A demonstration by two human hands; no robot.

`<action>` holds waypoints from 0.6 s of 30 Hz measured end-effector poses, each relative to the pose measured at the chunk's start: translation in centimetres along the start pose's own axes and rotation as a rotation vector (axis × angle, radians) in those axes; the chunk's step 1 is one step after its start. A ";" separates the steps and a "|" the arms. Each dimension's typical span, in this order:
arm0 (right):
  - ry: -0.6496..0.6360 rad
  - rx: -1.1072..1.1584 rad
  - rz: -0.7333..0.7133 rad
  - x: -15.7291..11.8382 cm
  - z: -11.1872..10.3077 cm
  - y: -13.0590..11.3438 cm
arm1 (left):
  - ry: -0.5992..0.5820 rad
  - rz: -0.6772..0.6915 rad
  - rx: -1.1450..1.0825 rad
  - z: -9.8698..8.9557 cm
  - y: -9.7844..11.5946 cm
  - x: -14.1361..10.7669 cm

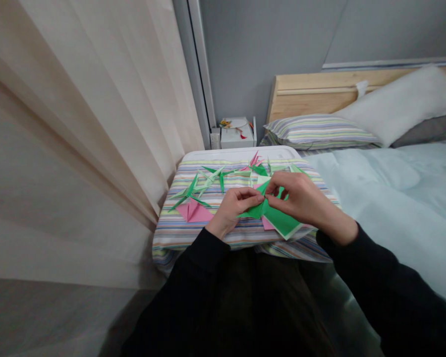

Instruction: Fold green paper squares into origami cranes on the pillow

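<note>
Green origami paper (269, 214) is held over a striped cloth (241, 239) by the person's left hand (232, 210) and right hand (301, 203). The fingers (277, 184) of both hands are pressed together on it, their tips meeting near its upper fold and hiding the creases there. The sheet's long axis slants across the cloth from beside the left hand to a white-edged corner pointing down toward the person's right. A pink sheet (267, 224) shows beneath it, mostly covered. Just beside the left hand lies a folded pink paper (193, 210), and beyond the hands is a loose heap of green origami cranes (188, 191) and pink origami cranes (254, 161), overlapping too much to count. The cloth drapes over a white tray (238, 153), which sits beside a bed with a pale blue sheet (386, 198) and a striped pillow (317, 131). On a small white box (237, 135) past the tray's far edge are coloured bits too small to make out. Black sleeves (204, 250) run out of view toward the camera.
</note>
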State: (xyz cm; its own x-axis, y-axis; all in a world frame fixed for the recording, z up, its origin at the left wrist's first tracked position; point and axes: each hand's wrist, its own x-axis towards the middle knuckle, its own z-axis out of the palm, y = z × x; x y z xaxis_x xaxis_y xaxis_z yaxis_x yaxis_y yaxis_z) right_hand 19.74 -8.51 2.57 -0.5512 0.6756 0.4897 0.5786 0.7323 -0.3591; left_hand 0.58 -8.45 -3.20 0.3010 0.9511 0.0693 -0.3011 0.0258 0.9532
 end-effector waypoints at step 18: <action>0.402 0.372 0.201 -2.2 3.7 -2.2 | 0.113 0.095 -0.080 0.5 -0.2 -0.2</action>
State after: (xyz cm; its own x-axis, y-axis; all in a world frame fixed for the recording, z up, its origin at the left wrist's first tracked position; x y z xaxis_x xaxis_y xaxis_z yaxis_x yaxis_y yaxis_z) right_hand 17.48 -11.30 -0.64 -0.1385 0.7721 0.6202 0.3582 0.6229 -0.6955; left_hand 1.01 -8.81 -3.32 0.1659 0.9788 0.1199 -0.3955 -0.0453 0.9173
